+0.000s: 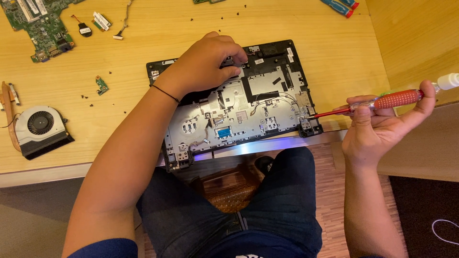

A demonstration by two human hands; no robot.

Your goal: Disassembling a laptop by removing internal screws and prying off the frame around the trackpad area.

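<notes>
An opened laptop base (267,102), black frame with a silver metal plate and thin wires, lies on the wooden desk (167,43) and overhangs its front edge. My left hand (210,59) rests on the base's upper middle, fingers curled down against it. My right hand (382,129) holds a screwdriver (382,102) with a red textured handle and clear end. Its tip touches the base's lower right corner near a hinge.
A cooling fan (40,129) with a copper pipe lies at the left. A green circuit board (38,24), a coin cell, small connectors and several loose screws are scattered at the back. Blue-handled tools (342,5) sit at the back right. My knees are below the desk edge.
</notes>
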